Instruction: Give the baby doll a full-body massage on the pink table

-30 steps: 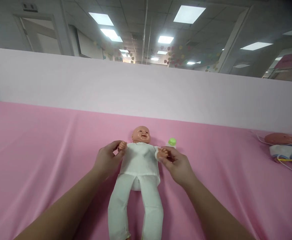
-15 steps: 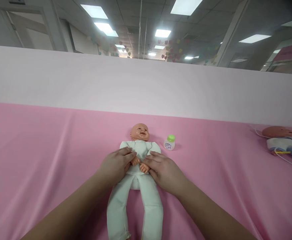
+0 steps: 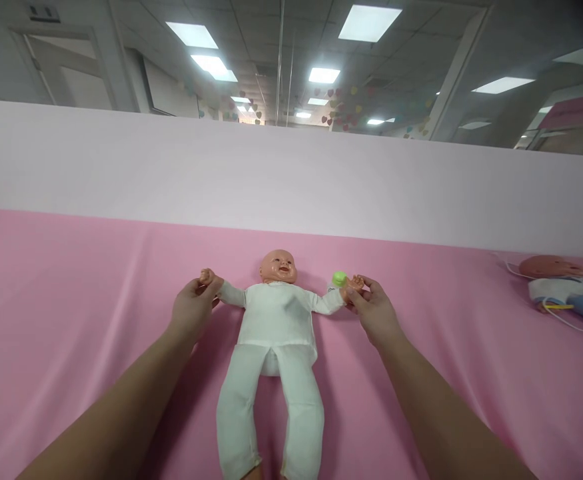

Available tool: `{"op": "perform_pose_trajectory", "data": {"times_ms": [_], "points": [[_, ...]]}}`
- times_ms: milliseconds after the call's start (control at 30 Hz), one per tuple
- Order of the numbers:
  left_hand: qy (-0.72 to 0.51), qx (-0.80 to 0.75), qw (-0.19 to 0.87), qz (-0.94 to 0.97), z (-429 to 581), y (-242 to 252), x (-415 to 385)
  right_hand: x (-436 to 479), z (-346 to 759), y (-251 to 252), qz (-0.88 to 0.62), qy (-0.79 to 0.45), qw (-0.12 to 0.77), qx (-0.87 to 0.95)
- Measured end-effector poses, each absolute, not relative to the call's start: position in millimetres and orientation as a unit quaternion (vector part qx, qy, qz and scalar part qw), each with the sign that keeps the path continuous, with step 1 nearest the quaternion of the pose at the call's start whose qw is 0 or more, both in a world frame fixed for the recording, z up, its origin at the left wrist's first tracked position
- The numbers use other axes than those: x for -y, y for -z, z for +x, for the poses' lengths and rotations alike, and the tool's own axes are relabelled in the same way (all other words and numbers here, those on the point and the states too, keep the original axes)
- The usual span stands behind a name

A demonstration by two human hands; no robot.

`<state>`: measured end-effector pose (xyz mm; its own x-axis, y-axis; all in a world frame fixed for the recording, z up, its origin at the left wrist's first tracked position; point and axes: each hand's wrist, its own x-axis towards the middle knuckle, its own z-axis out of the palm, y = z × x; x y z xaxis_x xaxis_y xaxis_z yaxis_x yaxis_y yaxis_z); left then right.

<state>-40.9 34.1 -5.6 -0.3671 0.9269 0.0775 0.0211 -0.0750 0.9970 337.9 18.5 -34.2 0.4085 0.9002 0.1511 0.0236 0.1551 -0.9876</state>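
A baby doll (image 3: 277,317) in a white top and trousers lies on its back on the pink sheet (image 3: 96,280), its head away from me. My left hand (image 3: 192,303) is closed round the doll's hand and wrist on the left side. My right hand (image 3: 374,310) pinches the doll's other hand on the right. Both doll arms are stretched out sideways, roughly level with its shoulders. Behind the right-hand doll arm stands a small bottle (image 3: 340,278) with a green cap; its lower part is mostly hidden.
At the far right lies a second doll (image 3: 554,267) in white and blue, with white cords and a yellow strip (image 3: 558,307) beside it. A low white wall (image 3: 291,180) runs along the back, with glass above it.
Both of my hands have moved outward and away from me. The doll's arms, earlier folded over its belly under my hands, are now spread wide to the sides.
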Motion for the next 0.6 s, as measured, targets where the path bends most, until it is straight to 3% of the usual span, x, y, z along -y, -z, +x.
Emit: {"op": "perform_pose_trajectory", "data": {"times_ms": [133,333,433,600], "points": [[-0.618,-0.555,0.468,0.301,-52,13,-47,-27,359,48,-0.567,-0.412,0.606,0.376],[-0.585,-0.611,0.484,0.222,-59,22,-60,-31,371,61,-0.584,-0.463,0.541,0.391],[-0.591,-0.609,0.437,0.297,-57,17,-53,-32,368,54,-0.582,-0.459,0.558,0.373],[-0.529,-0.636,0.254,0.502,-38,0,-24,-15,343,26,-0.552,-0.357,0.634,0.408]]}}
